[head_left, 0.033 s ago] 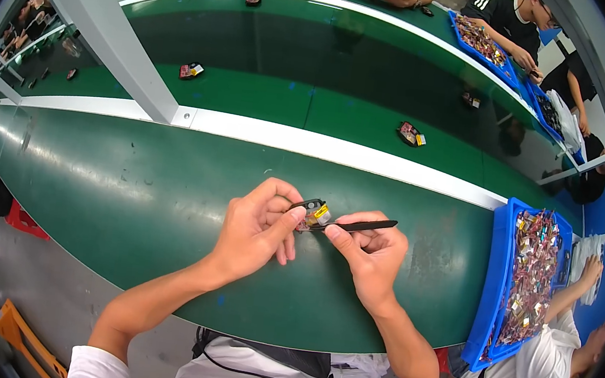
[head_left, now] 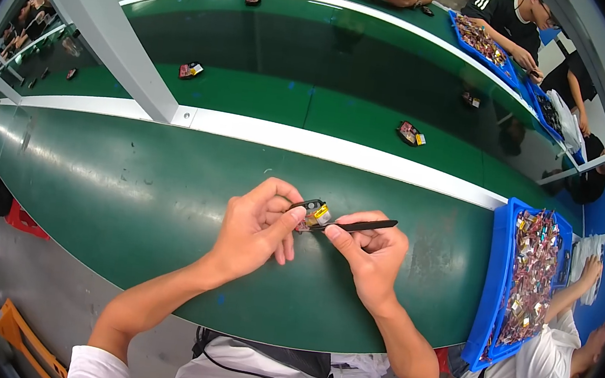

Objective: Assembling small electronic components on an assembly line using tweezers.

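Above the tabletop [head_left: 130,192], between its edges, the left hand [head_left: 258,217] pinches a black case [head_left: 307,204], the right hand [head_left: 376,253] a black tool [head_left: 367,225]; probably adjusting parts [head_left: 320,214], next needing steadiness.

L fingers [head_left: 281,189] hold blk casing [head_left: 315,214]; R fingers [head_left: 363,217] grip blk tweezers [head_left: 371,225], prob.

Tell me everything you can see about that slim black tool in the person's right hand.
The slim black tool is smooth and dark, perhaps plastic or coated metal. The right hand pinches it between thumb and fingers, above the green table. It lies aslant, its broader end sticking out rightward and slightly farther from the person; its thin end reaches the small black device. Actual contact is too small to tell.
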{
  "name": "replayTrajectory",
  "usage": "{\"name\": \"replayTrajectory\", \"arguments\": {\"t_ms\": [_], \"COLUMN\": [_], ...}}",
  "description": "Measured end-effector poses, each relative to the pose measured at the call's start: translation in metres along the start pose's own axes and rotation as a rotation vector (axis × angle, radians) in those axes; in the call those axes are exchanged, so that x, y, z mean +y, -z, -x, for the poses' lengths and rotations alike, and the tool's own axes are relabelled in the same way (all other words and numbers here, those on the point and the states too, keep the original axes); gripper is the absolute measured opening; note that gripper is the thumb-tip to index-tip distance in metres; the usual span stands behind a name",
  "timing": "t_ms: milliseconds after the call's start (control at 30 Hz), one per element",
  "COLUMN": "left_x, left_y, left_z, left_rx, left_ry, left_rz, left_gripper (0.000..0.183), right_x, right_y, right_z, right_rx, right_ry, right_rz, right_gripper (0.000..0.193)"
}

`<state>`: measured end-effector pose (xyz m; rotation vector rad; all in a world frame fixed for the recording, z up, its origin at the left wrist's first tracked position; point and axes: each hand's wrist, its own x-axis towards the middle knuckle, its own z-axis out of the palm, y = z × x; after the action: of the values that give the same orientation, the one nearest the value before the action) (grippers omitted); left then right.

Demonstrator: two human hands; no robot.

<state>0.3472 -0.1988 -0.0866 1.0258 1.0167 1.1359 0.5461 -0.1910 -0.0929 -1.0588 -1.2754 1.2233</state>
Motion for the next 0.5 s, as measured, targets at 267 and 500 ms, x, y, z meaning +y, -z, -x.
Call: {"name": "replayTrajectory", "arguments": {"t_ms": [267,500], "left_x": [0.0014,0.0041], "left_y": [0.0039,0.0041], "left_z": [-0.0011,-0.0025], "left_rx": [-0.012,-0.070], "left_ry": [0.030,0.064], "left_rz": [-0.008,-0.032], "left_gripper": [0.013,0.021], "right_x": [-0.0008,-0.0032], "right_y": [0.0014,0.0003], "right_z": [-0.0013,0.0006], "right_rx": [-0.044,-0.012], "right_ry": [-0.032,-0.015], "right_rz": [-0.002,-0.035], "right_gripper": [0.013,0.013]}}
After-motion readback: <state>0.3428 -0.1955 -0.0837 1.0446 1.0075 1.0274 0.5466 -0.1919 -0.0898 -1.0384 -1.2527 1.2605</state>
